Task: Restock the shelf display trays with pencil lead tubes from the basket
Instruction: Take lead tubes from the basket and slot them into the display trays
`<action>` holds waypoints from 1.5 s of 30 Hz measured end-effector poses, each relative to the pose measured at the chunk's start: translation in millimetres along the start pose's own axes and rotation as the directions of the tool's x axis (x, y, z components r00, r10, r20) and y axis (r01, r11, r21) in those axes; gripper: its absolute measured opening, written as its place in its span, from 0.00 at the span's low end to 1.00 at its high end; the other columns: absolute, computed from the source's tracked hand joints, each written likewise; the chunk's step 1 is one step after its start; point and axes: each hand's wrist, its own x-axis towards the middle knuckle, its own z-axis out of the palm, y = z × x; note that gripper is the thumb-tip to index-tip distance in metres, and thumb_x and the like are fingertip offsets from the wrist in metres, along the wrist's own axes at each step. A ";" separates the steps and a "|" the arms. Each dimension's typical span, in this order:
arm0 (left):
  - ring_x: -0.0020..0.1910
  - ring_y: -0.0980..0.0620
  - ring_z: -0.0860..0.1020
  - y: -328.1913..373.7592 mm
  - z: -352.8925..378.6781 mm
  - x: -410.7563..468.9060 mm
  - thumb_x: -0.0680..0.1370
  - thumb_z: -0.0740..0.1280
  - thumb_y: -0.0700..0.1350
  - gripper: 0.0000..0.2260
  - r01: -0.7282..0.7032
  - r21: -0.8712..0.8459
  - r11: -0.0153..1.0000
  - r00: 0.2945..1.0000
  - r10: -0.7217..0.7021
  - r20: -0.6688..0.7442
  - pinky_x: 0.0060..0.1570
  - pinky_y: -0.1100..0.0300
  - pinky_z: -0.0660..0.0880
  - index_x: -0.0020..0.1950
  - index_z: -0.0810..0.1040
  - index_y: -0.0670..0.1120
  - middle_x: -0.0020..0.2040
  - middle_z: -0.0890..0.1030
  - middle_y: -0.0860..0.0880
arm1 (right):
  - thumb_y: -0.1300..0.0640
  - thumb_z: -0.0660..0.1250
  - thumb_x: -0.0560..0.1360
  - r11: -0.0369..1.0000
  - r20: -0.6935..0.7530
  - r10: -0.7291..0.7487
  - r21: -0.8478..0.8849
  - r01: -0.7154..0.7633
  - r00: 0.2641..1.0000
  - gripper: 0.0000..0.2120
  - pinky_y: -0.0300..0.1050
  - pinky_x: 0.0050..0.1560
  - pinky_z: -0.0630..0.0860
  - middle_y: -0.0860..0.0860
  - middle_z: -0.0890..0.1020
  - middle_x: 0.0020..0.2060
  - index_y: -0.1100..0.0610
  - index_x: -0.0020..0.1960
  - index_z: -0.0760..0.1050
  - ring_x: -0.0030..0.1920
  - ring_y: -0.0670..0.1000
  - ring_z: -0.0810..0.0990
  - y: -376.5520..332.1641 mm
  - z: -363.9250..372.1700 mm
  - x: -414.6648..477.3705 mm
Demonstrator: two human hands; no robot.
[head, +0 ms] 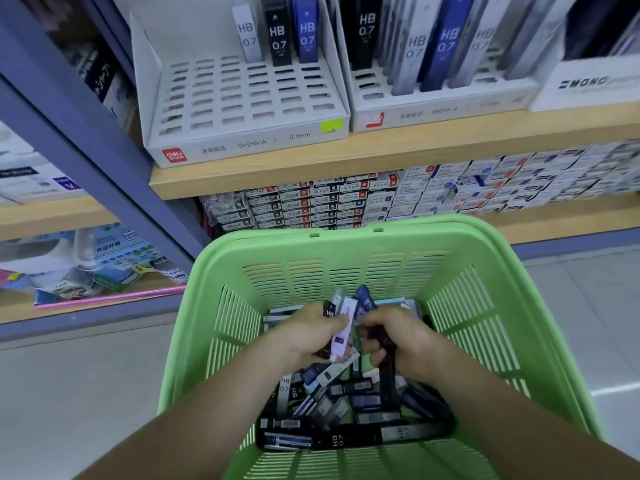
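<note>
Both hands are down inside the green slatted plastic basket (346,244), which sits at 6 o'clock in the head view. They seem to be gathering a batch so that several tubes can go up in one trip. The left hand (311,337) is curled round a small bundle that includes a pale lilac pencil lead tube (341,336) and a black one marked HB. The right hand (398,337), touching it knuckle to knuckle, is clenched on dark blue and purple tubes (365,301) that stick out toward 12 o'clock. Holding them lengthwise, ends free, should let each one drop upright into a slot. The remaining loose pile of black, grey and blue flat plastic tubes (346,403) lies jumbled on the basket floor at 6 o'clock from the hands. The white slotted cardboard display tray (249,143) at 11 o'clock has only three tubes standing in its back row, so nearly every slot is free. Its neighbouring white tray (433,112) at 1 o'clock is much fuller. Both stand on a pale wooden shelf (346,168), with stacked small refill boxes (329,206) beneath. The basket's far wall and the shelf's front lip lie between the hands and the slots. A blue-grey metal upright (86,140) crowds the tray from 9 o'clock.
</note>
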 end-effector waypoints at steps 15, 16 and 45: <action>0.46 0.55 0.80 5.1 17.2 -30.6 0.77 0.68 0.50 0.06 -0.448 0.421 0.788 0.800 0.564 -0.205 0.48 0.63 0.76 0.51 0.81 0.51 0.45 0.83 0.54 | 0.47 0.70 0.75 0.982 -0.003 -0.129 0.137 0.129 0.992 0.16 0.38 0.22 0.68 0.54 0.81 0.33 0.60 0.51 0.81 0.27 0.49 0.78 -5.3 19.1 -48.2; 0.49 0.58 0.79 5.0 16.0 -34.3 0.77 0.68 0.50 0.08 -0.462 0.486 0.741 0.769 0.608 -0.196 0.47 0.69 0.73 0.55 0.80 0.53 0.49 0.82 0.56 | 0.49 0.69 0.76 0.980 0.004 -0.142 0.141 0.140 0.990 0.15 0.37 0.22 0.69 0.54 0.81 0.33 0.60 0.52 0.81 0.27 0.48 0.79 -7.3 19.0 -51.9; 0.25 0.56 0.65 -4.7 4.1 -124.6 0.77 0.69 0.45 0.10 -0.482 -0.041 0.875 0.875 0.483 0.010 0.24 0.68 0.61 0.44 0.79 0.38 0.31 0.81 0.49 | 0.55 0.65 0.79 0.791 -0.054 -0.526 0.337 0.511 0.849 0.06 0.49 0.44 0.76 0.51 0.82 0.36 0.56 0.44 0.74 0.34 0.49 0.79 -61.5 67.2 -114.8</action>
